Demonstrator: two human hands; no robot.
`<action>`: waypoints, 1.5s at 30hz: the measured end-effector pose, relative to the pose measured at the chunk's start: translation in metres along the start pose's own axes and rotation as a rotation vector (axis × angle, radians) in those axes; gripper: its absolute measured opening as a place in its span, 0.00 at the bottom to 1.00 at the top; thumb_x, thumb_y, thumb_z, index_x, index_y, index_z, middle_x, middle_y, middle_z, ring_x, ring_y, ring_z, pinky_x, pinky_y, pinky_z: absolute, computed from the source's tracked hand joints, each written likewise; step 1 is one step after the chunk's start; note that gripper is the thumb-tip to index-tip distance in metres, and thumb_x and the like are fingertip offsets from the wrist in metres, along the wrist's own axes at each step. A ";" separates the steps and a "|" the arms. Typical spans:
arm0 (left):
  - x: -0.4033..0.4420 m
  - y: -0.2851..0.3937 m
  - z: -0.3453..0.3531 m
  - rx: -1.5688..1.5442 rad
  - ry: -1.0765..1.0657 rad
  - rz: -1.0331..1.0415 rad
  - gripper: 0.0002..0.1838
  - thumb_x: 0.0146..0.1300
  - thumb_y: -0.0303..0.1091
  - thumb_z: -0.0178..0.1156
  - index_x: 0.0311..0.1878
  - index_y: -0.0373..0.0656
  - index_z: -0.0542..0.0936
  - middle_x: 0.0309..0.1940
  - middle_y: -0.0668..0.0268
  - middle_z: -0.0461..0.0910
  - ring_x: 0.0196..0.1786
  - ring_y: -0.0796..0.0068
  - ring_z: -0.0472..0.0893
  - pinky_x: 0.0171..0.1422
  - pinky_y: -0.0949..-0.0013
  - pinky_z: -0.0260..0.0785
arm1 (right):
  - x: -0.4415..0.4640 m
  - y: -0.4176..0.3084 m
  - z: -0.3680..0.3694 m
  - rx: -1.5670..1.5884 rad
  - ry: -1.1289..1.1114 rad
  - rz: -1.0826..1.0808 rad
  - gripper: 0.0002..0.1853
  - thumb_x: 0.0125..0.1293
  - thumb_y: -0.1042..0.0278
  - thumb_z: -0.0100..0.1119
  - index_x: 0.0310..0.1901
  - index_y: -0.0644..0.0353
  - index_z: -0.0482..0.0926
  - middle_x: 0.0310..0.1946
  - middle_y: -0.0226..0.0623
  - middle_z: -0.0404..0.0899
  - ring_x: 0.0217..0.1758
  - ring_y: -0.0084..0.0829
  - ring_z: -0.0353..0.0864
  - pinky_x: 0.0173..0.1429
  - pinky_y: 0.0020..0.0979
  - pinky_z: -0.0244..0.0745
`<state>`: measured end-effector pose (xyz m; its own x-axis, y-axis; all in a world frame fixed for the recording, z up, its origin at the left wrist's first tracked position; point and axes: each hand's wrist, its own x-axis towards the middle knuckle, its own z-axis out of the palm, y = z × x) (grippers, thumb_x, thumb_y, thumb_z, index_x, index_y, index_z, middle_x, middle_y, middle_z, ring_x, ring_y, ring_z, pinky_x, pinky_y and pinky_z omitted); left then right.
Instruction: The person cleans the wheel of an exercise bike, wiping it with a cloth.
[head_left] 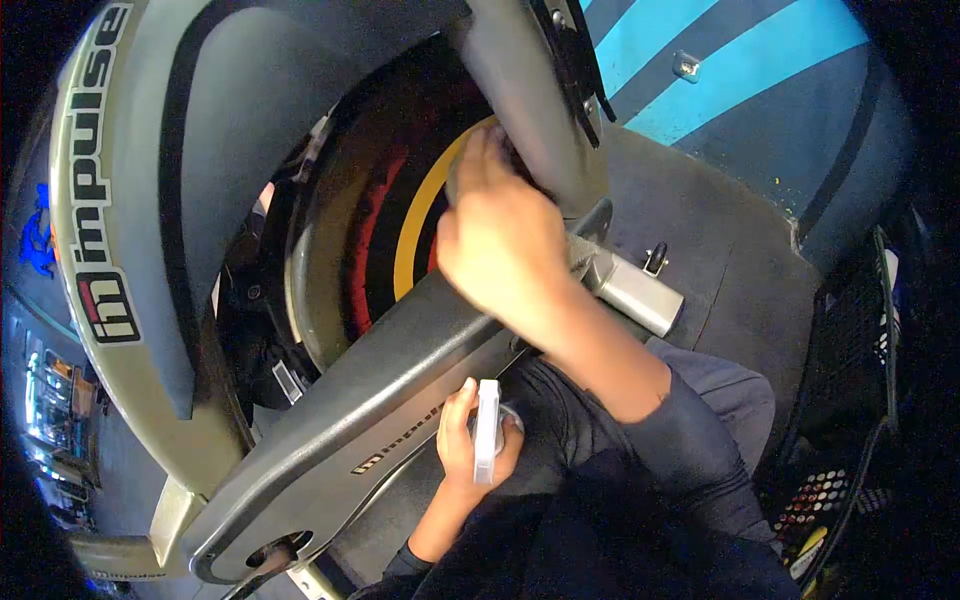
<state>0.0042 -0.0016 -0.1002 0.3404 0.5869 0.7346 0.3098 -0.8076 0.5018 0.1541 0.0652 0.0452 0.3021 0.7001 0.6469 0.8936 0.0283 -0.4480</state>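
Dark floor (720, 240) on the right, blue-striped surface (730, 75) at top right with a small plate (686, 67) on it, round black border from the lens. Bike (400, 350) fills the middle and left; I read "impulse" on its long cover and on the tall curved arm (95, 190) at left. Wheel (412, 240) shows behind the cover, with a yellow ring and red markings.

I see the left grip (462, 448) low in the centre, clasped round a bottle (487, 430); white top faces me, clear body partly hidden by the fingers. Bottle is upright or close to it, in front of the cover's lower edge.

Right grip (505, 225) is higher up, by the wheel and the grey post (520, 100), back of the hand toward me, fingers together and pointing up. Fingertips are blurred against something dark; I can't tell whether they grasp anything. Forearm crosses over the cover's upper end.

Metal tube (640, 290) sits right of that wrist. Black basket (860, 320) at far right, contents too dim for me to name. Dark sleeve (690, 430) on the right arm.
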 end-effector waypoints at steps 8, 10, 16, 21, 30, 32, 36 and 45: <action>0.008 0.004 0.000 0.072 0.033 0.096 0.36 0.41 0.21 0.62 0.58 0.30 0.62 0.34 0.51 0.76 0.33 0.57 0.77 0.41 0.61 0.71 | -0.015 -0.019 0.003 -0.082 0.037 -0.161 0.33 0.48 0.70 0.52 0.55 0.84 0.61 0.54 0.74 0.63 0.56 0.54 0.72 0.51 0.34 0.76; -0.001 0.001 0.000 0.029 0.007 0.036 0.36 0.41 0.21 0.62 0.58 0.30 0.62 0.34 0.51 0.76 0.33 0.57 0.77 0.41 0.61 0.71 | -0.002 -0.005 0.008 -0.092 0.107 -0.088 0.33 0.49 0.70 0.52 0.55 0.85 0.60 0.54 0.74 0.63 0.53 0.54 0.74 0.52 0.36 0.76; 0.000 0.001 -0.001 0.014 -0.022 0.011 0.37 0.44 0.23 0.62 0.60 0.32 0.60 0.36 0.54 0.77 0.34 0.63 0.77 0.41 0.64 0.71 | 0.007 0.009 0.011 -0.004 0.210 -0.070 0.33 0.49 0.72 0.53 0.57 0.81 0.60 0.55 0.68 0.64 0.48 0.53 0.76 0.52 0.38 0.75; -0.001 -0.001 0.000 -0.011 -0.008 -0.008 0.35 0.43 0.22 0.62 0.58 0.31 0.61 0.34 0.52 0.74 0.33 0.57 0.76 0.40 0.61 0.70 | -0.022 -0.019 0.003 -0.044 0.090 -0.218 0.34 0.47 0.70 0.56 0.57 0.79 0.61 0.57 0.69 0.61 0.59 0.49 0.70 0.55 0.33 0.74; -0.008 -0.003 0.000 -0.030 -0.013 -0.054 0.34 0.43 0.21 0.61 0.58 0.29 0.61 0.35 0.51 0.76 0.35 0.56 0.77 0.43 0.61 0.71 | 0.005 0.010 0.005 -0.028 0.078 -0.063 0.33 0.48 0.71 0.53 0.57 0.81 0.60 0.55 0.69 0.63 0.47 0.52 0.78 0.45 0.36 0.79; -0.006 -0.002 0.000 -0.056 -0.016 -0.044 0.35 0.43 0.21 0.61 0.58 0.28 0.61 0.35 0.51 0.76 0.35 0.57 0.77 0.43 0.61 0.71 | 0.006 0.016 0.017 -0.120 0.279 -0.172 0.34 0.48 0.69 0.54 0.57 0.81 0.61 0.54 0.69 0.65 0.42 0.50 0.80 0.43 0.36 0.79; -0.006 -0.003 0.002 -0.057 0.009 -0.047 0.36 0.42 0.21 0.61 0.59 0.28 0.61 0.35 0.52 0.75 0.34 0.58 0.76 0.42 0.62 0.70 | -0.011 -0.014 0.001 -0.222 0.000 -0.057 0.35 0.48 0.65 0.56 0.55 0.82 0.63 0.51 0.72 0.67 0.38 0.45 0.82 0.37 0.33 0.80; 0.002 0.003 0.001 0.047 0.004 0.022 0.35 0.41 0.21 0.61 0.57 0.29 0.62 0.33 0.51 0.75 0.32 0.57 0.76 0.41 0.61 0.71 | -0.014 -0.017 -0.002 -0.061 -0.080 -0.079 0.34 0.52 0.64 0.54 0.55 0.86 0.61 0.52 0.77 0.63 0.48 0.52 0.76 0.45 0.33 0.78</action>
<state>0.0066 -0.0032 -0.0973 0.3442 0.5687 0.7471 0.3438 -0.8167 0.4634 0.1351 0.0535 0.0454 0.2050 0.7523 0.6261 0.9328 0.0437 -0.3578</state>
